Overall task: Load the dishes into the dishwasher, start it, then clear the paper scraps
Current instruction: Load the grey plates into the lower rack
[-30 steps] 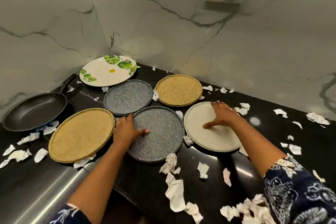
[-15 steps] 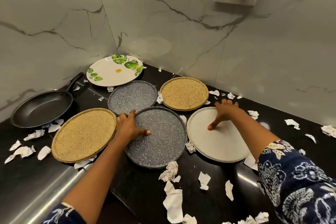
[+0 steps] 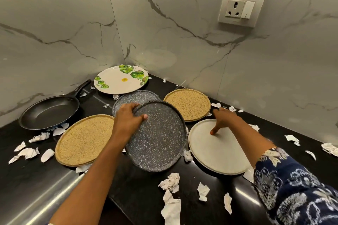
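Scraps litter counter; left hand grips tilted speckled plate

Black countertop, frying pan, leaf-print plate, two tan plates, white plate, paper scraps
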Demonstrator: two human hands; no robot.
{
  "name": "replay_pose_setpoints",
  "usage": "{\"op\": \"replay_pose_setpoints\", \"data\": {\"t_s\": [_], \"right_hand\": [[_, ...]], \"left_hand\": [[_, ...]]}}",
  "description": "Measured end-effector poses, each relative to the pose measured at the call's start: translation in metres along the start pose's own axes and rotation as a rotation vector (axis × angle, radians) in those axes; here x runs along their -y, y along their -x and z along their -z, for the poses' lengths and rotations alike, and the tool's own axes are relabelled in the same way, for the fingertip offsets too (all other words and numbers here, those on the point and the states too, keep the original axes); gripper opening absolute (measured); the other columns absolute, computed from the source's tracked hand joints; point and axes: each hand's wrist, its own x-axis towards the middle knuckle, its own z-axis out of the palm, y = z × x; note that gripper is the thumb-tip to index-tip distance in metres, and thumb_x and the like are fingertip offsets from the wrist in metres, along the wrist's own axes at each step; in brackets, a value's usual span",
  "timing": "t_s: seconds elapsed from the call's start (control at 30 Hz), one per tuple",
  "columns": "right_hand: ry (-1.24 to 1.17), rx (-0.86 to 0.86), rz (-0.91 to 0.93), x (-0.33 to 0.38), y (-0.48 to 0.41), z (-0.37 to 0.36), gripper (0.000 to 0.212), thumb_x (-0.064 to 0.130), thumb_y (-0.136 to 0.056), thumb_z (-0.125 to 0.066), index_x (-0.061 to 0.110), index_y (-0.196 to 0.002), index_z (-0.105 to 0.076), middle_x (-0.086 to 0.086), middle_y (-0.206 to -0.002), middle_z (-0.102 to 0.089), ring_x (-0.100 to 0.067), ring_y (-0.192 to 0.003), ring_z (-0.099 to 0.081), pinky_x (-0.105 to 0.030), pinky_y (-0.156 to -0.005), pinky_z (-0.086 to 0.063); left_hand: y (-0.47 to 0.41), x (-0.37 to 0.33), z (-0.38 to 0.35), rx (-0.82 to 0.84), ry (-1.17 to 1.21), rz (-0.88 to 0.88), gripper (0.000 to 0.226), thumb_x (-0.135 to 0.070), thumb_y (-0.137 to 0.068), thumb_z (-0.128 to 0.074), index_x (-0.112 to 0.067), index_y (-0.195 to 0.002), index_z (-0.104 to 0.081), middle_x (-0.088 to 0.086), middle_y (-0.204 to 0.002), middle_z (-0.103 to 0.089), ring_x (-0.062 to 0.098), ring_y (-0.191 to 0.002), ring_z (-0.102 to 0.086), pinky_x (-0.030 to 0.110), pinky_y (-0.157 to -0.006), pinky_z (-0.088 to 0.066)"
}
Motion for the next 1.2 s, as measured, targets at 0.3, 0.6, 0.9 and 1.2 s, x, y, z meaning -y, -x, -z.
{"op": "replay_pose_setpoints", "data": {"t_s": [0.3,0.6,0.9,1.2], "right_hand": [[-0.082,0.122,0.085,-0.006,0.005,-0.021,0.129,0.064,-0.051,-0.080,0.021,-0.150,-0.009,-0.005,-0.155,-0.016,-0.030,-0.140,-0.020,-0.053,-0.112,-0.025],[-0.027,0.061,0.108,-0.004,-0.008,-0.008,0.115,0.058,-0.052,-0.083,0.017,-0.143,-0.026,-0.011,-0.145,-0.029,-0.032,-0.133,-0.028,-0.049,-0.107,-0.033],[-0.201,0.149,0.134,-0.014,-0.021,0.007,0.068,0.044,-0.061,-0.084,0.021,-0.115,-0.051,-0.001,-0.120,-0.055,-0.020,-0.103,-0.051,-0.033,-0.087,-0.043],[-0.337,-0.046,0.224,-0.018,0.090,0.076,0.031,0.044,-0.083,-0.067,0.021,-0.104,-0.064,0.002,-0.101,-0.065,-0.018,-0.094,-0.060,-0.031,-0.081,-0.047]], "left_hand": [[0.038,-0.022,-0.009,-0.042,-0.235,-0.615,0.036,-0.002,-0.078,-0.067,-0.019,-0.105,-0.051,0.005,-0.076,-0.061,0.020,-0.060,-0.056,0.035,-0.052,-0.049],[0.079,0.024,-0.053,0.000,-0.372,-0.667,0.061,0.013,-0.067,-0.068,-0.015,-0.121,-0.058,0.006,-0.100,-0.071,0.023,-0.070,-0.069,0.033,-0.050,-0.054],[0.091,0.048,-0.072,0.131,-0.334,-0.695,0.056,0.002,-0.073,-0.059,-0.016,-0.126,-0.060,-0.001,-0.126,-0.063,0.021,-0.111,-0.063,0.036,-0.089,-0.051],[0.074,0.030,-0.043,0.013,-0.304,-0.708,0.066,0.016,-0.069,-0.067,-0.013,-0.128,-0.058,0.008,-0.110,-0.069,0.027,-0.086,-0.069,0.034,-0.061,-0.057]]}}
